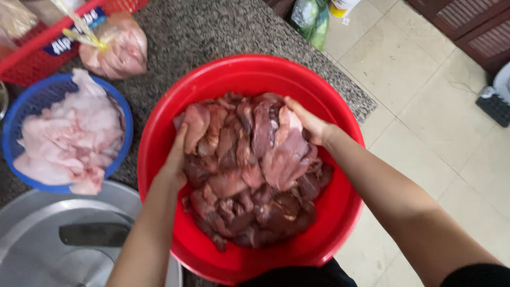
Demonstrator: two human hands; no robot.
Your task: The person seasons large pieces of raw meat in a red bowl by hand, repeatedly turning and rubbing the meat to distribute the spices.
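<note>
A big red plastic basin sits on a speckled granite counter and holds a heap of dark red raw meat pieces. My left hand presses into the left side of the heap, fingers curled around a paler chunk. My right hand grips the top right of the heap, fingers buried in the meat. Both forearms reach in from the bottom of the view.
A blue basket of pale pink meat stands to the left. Behind it lie a tied plastic bag of meat and a red basket. A metal lid is at bottom left. Tiled floor lies right of the counter edge.
</note>
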